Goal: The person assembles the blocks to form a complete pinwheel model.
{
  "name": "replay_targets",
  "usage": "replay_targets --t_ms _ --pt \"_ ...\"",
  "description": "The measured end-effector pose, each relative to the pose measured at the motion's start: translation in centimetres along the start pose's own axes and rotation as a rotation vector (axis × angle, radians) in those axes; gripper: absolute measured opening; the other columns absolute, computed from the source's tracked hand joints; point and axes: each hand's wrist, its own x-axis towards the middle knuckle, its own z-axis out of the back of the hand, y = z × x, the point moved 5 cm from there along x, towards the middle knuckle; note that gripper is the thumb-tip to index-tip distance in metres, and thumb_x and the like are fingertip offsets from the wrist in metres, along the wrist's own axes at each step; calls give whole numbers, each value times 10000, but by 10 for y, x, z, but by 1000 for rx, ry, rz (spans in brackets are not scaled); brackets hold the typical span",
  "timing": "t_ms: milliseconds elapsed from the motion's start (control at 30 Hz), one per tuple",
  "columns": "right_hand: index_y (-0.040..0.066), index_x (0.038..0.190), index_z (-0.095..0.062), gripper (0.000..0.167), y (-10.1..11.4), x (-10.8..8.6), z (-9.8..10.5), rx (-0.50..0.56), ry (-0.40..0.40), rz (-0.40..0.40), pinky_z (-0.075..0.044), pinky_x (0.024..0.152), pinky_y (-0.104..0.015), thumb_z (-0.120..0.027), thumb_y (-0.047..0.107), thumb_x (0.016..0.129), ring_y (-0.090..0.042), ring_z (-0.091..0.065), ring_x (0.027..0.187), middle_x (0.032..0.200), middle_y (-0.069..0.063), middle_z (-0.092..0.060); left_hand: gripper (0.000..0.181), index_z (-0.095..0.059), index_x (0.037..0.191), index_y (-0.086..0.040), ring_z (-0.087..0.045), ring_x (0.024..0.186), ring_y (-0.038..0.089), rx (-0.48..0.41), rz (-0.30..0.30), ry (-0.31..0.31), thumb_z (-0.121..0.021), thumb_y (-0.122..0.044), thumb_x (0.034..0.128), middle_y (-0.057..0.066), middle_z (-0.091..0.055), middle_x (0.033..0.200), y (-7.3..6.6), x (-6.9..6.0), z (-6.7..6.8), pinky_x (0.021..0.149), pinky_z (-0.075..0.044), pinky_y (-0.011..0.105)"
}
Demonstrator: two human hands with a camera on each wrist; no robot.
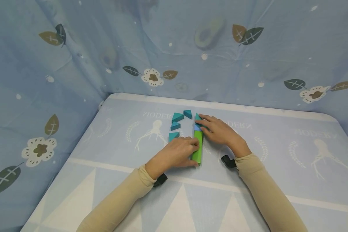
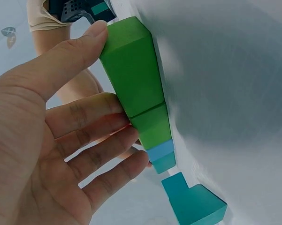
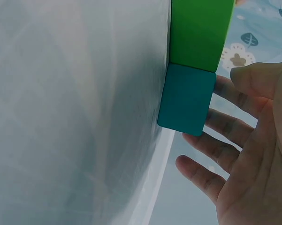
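Observation:
A row of blocks lies on the table between the hands, a long green block (image 1: 197,156) nearest. Beyond it, a shorter green block (image 2: 152,125) shows in the left wrist view, then a light blue block (image 1: 197,127) and a teal triangular block (image 1: 198,118). My left hand (image 1: 178,151) lies along the row's left side, thumb at the near green end and loosely extended fingers touching its side. From the right, my right hand (image 1: 220,130) rests its extended fingers on the far teal end. In the right wrist view, a teal face (image 3: 187,99) adjoins green.
Left of the row stand several loose teal blocks, among them a larger triangular one (image 1: 178,117) and one at the back (image 1: 188,113). A patterned cloth covers the table (image 1: 119,135). Blue printed curtains (image 1: 177,38) rise behind and at the left.

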Motion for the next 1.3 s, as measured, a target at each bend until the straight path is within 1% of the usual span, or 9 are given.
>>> replay_targets --t_ms 300,400,600,733,867,933,1033,1167,1300 --pt "119 1443 -498 430 -3 -3 -1 -39 -36 5 -360 1083 -602 -501 222 1025 -400 -423 1368 1553 -152 -368 548 -720 1186 -122 -638 964 108 -44 -19 -64 -696 -552 847 -35 -636 1178 3 5 0 782 -535 252" --pt "121 1442 -499 432 -3 -3 -1 -38 -38 8 -370 1077 -596 -507 228 1024 -397 -428 1366 1552 -153 -369 520 -723 1181 -122 -633 910 98 -16 -20 -74 -683 -533 866 -35 -639 1157 4 7 -1 751 -525 247" --pt "134 1433 -511 430 -1 -7 0 -94 -72 -34 -371 1078 -588 -519 248 1018 -384 -436 1361 1538 -143 -395 403 -722 1062 -130 -531 782 93 85 -63 -86 -624 -497 926 -56 -586 937 2 10 -1 704 -458 267" --pt "131 1418 -527 432 5 -14 3 -171 -129 -75 -360 1087 -578 -531 281 1013 -370 -437 1359 1518 -139 -424 401 -711 1098 -122 -558 847 100 69 -65 -100 -606 -477 944 -47 -603 973 8 11 2 751 -474 281" --pt "111 1388 -551 430 19 -28 7 -268 -207 -93 -373 1086 -551 -548 298 1000 -348 -456 1346 1481 -147 -468 402 -711 1143 -94 -624 932 142 -35 -13 -167 -614 -434 951 0 -646 1066 32 12 11 824 -522 318" --pt "106 1368 -569 430 30 -38 6 -315 -244 -87 -391 1072 -541 -559 313 991 -346 -474 1331 1459 -150 -492 388 -720 1136 -84 -647 932 170 -88 38 -210 -625 -411 951 24 -662 1077 51 13 16 839 -542 338" --pt "104 1336 -597 433 49 -51 1 -356 -283 -56 -423 1040 -531 -586 338 972 -345 -503 1302 1432 -150 -521 362 -729 1117 -72 -654 901 196 -155 124 -240 -630 -380 954 46 -664 1059 80 16 20 818 -554 351" --pt "105 1302 -623 436 69 -63 -9 -370 -306 1 -449 1016 -499 -649 345 939 -335 -533 1272 1404 -136 -546 319 -735 1095 -90 -647 922 202 -212 207 -223 -611 -356 969 46 -654 1079 109 22 19 821 -550 356" --pt "98 1287 -635 454 81 -66 -18 -381 -300 46 -469 997 -464 -682 356 917 -320 -553 1250 1373 -128 -569 274 -734 1116 -101 -642 951 218 -232 261 -198 -623 -304 969 47 -649 1099 125 27 12 833 -541 368"
